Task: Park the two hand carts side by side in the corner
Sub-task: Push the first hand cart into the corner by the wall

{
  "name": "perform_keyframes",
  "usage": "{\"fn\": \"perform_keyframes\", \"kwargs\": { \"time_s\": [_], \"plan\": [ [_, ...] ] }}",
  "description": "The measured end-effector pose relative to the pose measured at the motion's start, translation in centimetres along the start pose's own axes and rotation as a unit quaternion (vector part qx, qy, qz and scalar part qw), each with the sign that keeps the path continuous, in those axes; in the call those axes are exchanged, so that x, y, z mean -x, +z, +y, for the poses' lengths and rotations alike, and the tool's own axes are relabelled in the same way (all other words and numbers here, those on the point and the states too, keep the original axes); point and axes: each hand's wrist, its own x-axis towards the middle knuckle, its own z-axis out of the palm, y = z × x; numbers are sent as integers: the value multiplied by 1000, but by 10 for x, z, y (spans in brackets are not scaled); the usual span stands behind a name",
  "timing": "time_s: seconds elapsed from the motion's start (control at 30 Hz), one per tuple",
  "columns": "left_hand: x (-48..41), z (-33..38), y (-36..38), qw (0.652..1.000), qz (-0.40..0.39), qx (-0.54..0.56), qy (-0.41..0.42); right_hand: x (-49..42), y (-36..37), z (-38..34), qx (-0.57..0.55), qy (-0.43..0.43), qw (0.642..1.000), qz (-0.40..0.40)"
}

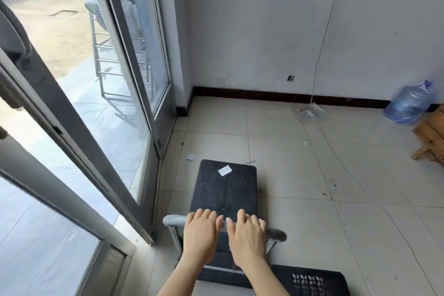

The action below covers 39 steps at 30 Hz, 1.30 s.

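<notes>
A hand cart with a black ribbed platform (224, 187) and a grey metal handle bar (276, 233) stands on the tiled floor in front of me, pointing toward the room corner (192, 94). My left hand (200, 233) and my right hand (247, 238) both rest side by side on the handle bar, fingers curled over it. A white label sticks to the platform's far end. Part of a second black cart platform (310, 281) with a grid of holes shows at the bottom edge, behind the first cart and to its right.
An open glass door with a grey frame (134, 127) lies to the left. A white wall with a dark skirting board (288, 97) is ahead. A cable and power strip (307, 112) lie on the floor, a blue water jug (408, 106) and a wooden stool (430, 137) at right.
</notes>
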Motion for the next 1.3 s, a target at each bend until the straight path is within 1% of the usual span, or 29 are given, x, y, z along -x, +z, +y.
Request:
{"fn": "perform_keyframes", "kwargs": {
  "time_s": [0.1,0.2,0.33,0.53,0.77,0.9,1.0,1.17,1.3],
  "plan": [
    [-37,-11,7,1000,-1,20,-1,-37,8,-4,10,-1,1000,26],
    [-76,-25,17,999,24,27,0,-75,20,-9,24,-11,998,48],
    [-134,-48,34,999,28,31,4,-131,30,-19,33,-11,997,66],
    [-221,-77,54,999,23,33,11,-219,47,-30,16,10,998,64],
    [-332,-96,87,999,37,16,14,-338,70,-27,-15,13,994,109],
    [-396,-102,111,1000,20,11,17,-406,84,-16,-11,-4,993,115],
    [-445,-108,122,999,38,9,13,-460,91,-11,-5,-15,995,95],
    [-519,-118,126,999,30,32,-9,-534,104,-8,9,-31,996,78],
    [-578,-132,139,999,21,39,-15,-594,114,-10,13,-28,995,93]
  ]
}}
